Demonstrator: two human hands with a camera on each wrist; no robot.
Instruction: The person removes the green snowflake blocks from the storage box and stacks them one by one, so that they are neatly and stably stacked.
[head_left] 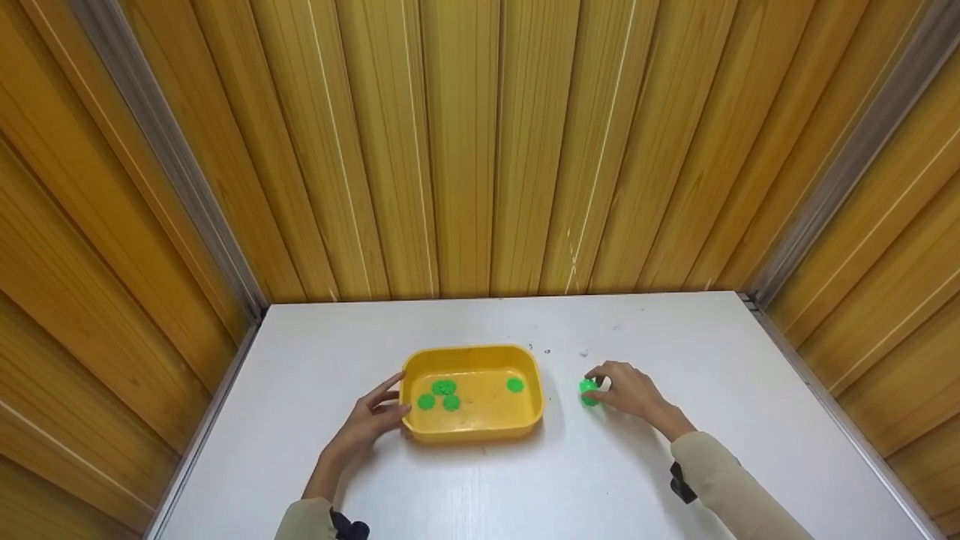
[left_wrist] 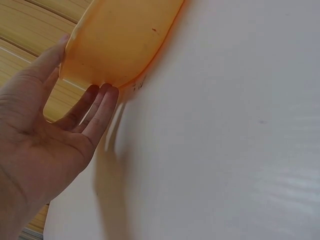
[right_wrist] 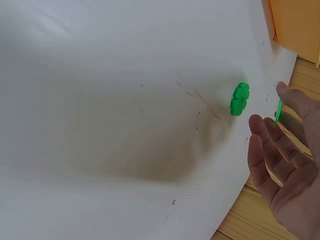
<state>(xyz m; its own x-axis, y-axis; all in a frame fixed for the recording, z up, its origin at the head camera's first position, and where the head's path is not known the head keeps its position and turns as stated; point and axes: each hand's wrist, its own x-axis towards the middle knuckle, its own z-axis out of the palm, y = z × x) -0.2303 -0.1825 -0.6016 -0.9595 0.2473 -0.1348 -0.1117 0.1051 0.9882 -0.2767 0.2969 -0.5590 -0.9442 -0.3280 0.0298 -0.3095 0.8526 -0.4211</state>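
Gripping yellow tray (head_left: 484, 406) with left hand (head_left: 367, 421), seemingly for steadiness; pinching green disc (right_wrist: 278, 110) with right hand (head_left: 631, 392), nearer counter (head_left: 540, 495)'s right edge.

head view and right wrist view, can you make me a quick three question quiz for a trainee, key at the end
1. True or false: the left hand holds the yellow tub by its left end.
2. What does the right hand pinch? a) the tub's rim b) a green disc c) nothing
3. Fill in: in the right wrist view, another green disc lies on the white ____.

Key: 1. True 2. b 3. table
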